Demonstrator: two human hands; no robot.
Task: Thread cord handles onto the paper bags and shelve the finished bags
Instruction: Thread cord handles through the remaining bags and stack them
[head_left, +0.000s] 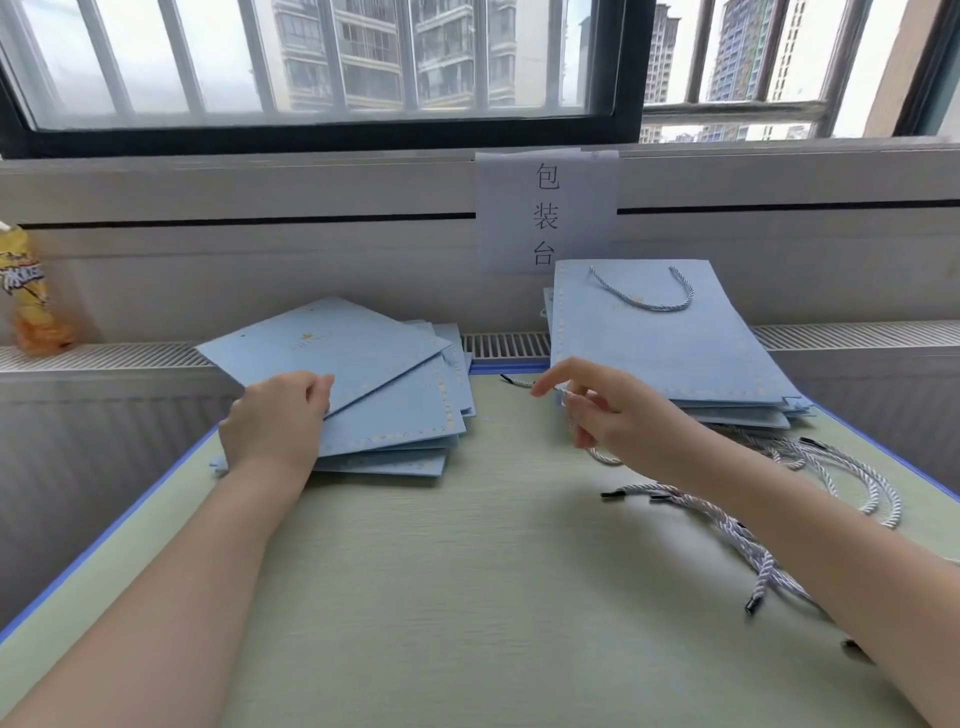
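A stack of flat light-blue paper bags (405, 431) without handles lies at the table's far left. My left hand (275, 421) grips the near left corner of the top bag (332, 343), which is raised and tilted off the stack. At the far right lies a second stack of bags (670, 353), and its top bag carries a threaded cord handle (649, 304). My right hand (608, 410) hovers just left of that stack and pinches a white-blue cord (519, 382) with a black tip. Several loose cords (841, 483) lie on the table under and beside my right forearm.
The pale green table (467, 571) has a blue edge. Behind it runs a vent grille (504, 345) below a window sill. A paper sign (545, 208) is taped to the wall. A yellow drink bottle (31, 291) stands on the ledge at far left.
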